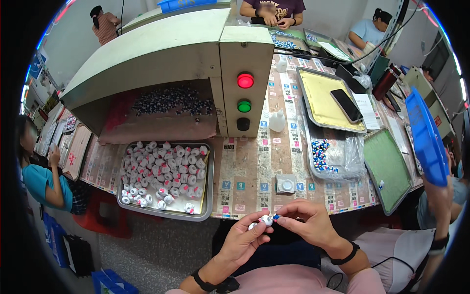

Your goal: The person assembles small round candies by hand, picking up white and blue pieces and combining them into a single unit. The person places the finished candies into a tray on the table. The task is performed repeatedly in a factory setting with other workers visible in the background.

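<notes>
In front of my body, just off the table's near edge, my left hand [241, 241] is closed around a small white rounded piece [267, 220], with another white piece showing between its fingers. My right hand [312, 223] pinches a tiny blue piece [276, 217] against the white one; how the two join is too small to tell. To the left, a metal tray [209, 208] holds many white rounded pieces [161, 171] with pink or dark spots. Beyond my right hand, small blue-and-white pieces [320, 154] lie in a plastic-lined tray [338, 172].
A beige machine [247, 54] with lit buttons arches over dark small parts. A grey block [285, 184] sits near the table edge. Behind are a white bottle [277, 121] and a phone [346, 105] on a yellow-lined tray [318, 90]. At right, a person's hand holds a blue bin [426, 137] above a green tray [389, 169].
</notes>
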Action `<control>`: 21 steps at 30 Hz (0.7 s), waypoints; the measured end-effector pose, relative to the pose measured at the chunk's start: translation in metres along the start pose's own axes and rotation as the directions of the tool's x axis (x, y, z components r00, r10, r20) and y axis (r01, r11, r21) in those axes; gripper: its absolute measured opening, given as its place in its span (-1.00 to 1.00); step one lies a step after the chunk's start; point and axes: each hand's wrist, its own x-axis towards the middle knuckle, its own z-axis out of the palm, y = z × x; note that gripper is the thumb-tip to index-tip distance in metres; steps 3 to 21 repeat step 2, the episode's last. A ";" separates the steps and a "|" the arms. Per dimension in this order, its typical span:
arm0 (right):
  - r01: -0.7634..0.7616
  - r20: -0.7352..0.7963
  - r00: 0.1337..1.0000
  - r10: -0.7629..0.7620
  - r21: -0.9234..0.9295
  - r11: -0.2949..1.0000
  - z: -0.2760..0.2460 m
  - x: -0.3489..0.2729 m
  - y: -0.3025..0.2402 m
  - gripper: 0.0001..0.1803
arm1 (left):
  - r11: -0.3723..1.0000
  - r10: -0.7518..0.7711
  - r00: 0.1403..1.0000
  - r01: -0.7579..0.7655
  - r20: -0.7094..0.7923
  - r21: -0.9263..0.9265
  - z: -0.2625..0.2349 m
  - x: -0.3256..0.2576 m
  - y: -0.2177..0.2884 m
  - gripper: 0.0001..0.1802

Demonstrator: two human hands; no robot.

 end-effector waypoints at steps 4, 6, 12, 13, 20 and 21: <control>0.007 0.007 1.000 -0.007 0.003 1.000 -0.001 -0.002 0.005 -0.78 | 1.000 0.002 1.000 -0.002 0.012 0.027 -0.002 0.001 -0.003 -0.56; 0.007 0.007 1.000 -0.007 0.003 1.000 -0.001 -0.002 0.005 -0.78 | 1.000 0.002 1.000 -0.002 0.012 0.027 -0.002 0.001 -0.003 -0.56; 0.007 0.007 1.000 -0.007 0.003 1.000 -0.001 -0.002 0.005 -0.78 | 1.000 0.002 1.000 -0.002 0.012 0.027 -0.002 0.001 -0.003 -0.56; 0.007 0.007 1.000 -0.007 0.003 1.000 -0.001 -0.002 0.005 -0.78 | 1.000 0.002 1.000 -0.002 0.012 0.027 -0.002 0.001 -0.003 -0.56; 0.007 0.007 1.000 -0.007 0.003 1.000 -0.001 -0.002 0.005 -0.78 | 1.000 0.002 1.000 -0.002 0.012 0.027 -0.002 0.001 -0.003 -0.56; 0.007 0.007 1.000 -0.007 0.003 1.000 -0.001 -0.002 0.005 -0.78 | 1.000 0.002 1.000 -0.002 0.012 0.027 -0.002 0.001 -0.003 -0.56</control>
